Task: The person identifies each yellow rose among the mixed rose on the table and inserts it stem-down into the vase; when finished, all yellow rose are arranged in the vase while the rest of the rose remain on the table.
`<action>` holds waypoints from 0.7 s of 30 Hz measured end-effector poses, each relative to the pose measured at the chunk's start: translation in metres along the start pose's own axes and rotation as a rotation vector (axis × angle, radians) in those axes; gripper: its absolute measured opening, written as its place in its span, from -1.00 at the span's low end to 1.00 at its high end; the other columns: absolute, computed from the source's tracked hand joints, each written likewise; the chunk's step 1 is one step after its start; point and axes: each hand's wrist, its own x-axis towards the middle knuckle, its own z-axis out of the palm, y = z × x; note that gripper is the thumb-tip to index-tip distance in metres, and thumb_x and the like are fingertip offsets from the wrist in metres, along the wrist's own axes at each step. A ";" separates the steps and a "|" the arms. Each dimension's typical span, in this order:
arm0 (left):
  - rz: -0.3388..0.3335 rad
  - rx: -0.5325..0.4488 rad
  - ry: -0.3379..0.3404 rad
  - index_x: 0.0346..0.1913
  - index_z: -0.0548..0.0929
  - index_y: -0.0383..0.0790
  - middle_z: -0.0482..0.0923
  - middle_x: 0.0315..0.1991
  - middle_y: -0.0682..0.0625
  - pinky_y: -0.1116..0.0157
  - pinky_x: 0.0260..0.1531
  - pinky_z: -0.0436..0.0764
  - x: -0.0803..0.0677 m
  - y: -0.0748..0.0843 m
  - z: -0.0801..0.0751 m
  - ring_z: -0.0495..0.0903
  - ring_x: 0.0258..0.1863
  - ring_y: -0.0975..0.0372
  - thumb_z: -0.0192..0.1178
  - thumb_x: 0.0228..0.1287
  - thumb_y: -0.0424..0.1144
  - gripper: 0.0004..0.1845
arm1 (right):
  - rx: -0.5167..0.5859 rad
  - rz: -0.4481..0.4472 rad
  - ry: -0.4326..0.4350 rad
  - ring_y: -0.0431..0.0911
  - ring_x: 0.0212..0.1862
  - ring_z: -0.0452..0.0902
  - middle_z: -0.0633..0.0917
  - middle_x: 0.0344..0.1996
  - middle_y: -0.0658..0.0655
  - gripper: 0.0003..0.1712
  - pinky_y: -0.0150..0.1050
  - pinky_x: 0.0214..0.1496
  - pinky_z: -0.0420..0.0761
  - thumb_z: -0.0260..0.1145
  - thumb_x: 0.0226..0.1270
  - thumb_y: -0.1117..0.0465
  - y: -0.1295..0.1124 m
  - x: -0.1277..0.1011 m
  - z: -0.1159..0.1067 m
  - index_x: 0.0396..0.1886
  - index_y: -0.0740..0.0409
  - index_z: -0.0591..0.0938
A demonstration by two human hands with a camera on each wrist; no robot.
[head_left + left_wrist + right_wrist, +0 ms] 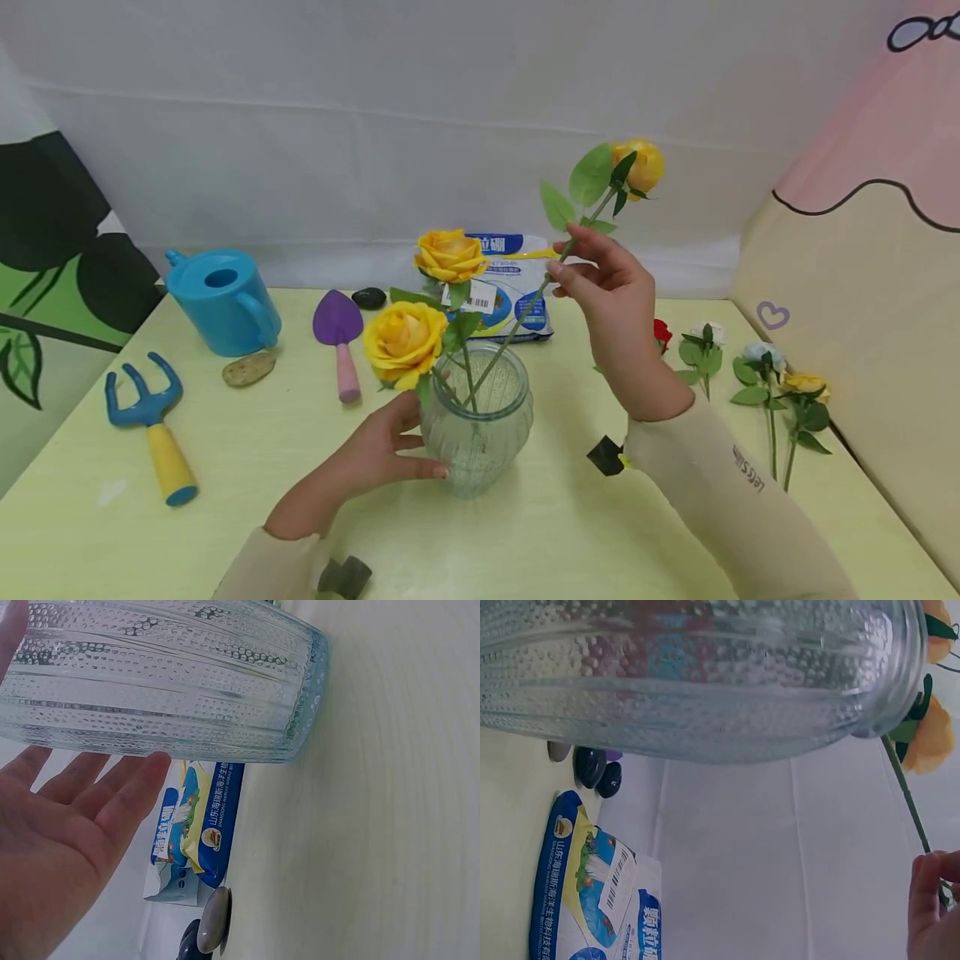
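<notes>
A ribbed clear glass vase (pixel 480 442) stands on the table with two yellow roses (pixel 405 342) in it. My left hand (pixel 367 454) rests around the vase's left side, its fingers spread along the glass; the left wrist view shows the fingertips right at the wall. My right hand (pixel 618 312) pinches the green stem of a third yellow rose (pixel 643 169) between thumb and fingers, above and right of the vase. The stem slants down through the vase mouth, and its bloom tilts up to the right.
Behind the vase stands a blue and white packet (pixel 517 308). To the left are a blue watering can (pixel 225 308), a purple trowel (pixel 339 333), a fork (pixel 157 433) and stones (pixel 249 368). Several loose flowers (pixel 768 375) lie at the right.
</notes>
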 end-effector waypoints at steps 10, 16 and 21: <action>0.004 0.014 0.001 0.21 0.24 -0.39 0.35 0.14 -0.27 0.16 -0.01 0.54 -0.001 0.001 0.000 0.40 0.12 -0.11 0.43 -0.05 -0.29 -0.22 | -0.126 -0.113 -0.124 -0.09 -0.30 0.59 0.65 -0.23 0.17 -0.57 -0.35 -0.33 0.59 0.32 0.07 0.53 0.008 -0.028 0.009 -0.01 0.26 0.61; -0.001 0.005 0.004 0.23 0.23 -0.35 0.35 0.15 -0.26 0.13 -0.01 0.53 0.000 0.001 0.000 0.40 0.12 -0.10 0.44 -0.05 -0.28 -0.21 | -0.089 -0.238 -0.206 -0.14 -0.31 0.58 0.67 -0.23 0.06 -0.48 -0.32 -0.26 0.60 0.33 0.07 0.52 0.024 -0.042 0.012 -0.07 -0.12 0.67; 0.006 -0.001 0.001 0.25 0.22 -0.33 0.33 0.17 -0.25 0.10 0.00 0.52 0.000 0.000 0.000 0.39 0.14 -0.11 0.45 -0.06 -0.28 -0.18 | -0.085 -0.328 -0.260 -0.16 -0.29 0.56 0.66 -0.29 -0.04 -0.37 -0.33 -0.20 0.56 0.28 0.04 0.61 0.031 -0.051 0.013 -0.03 -0.14 0.65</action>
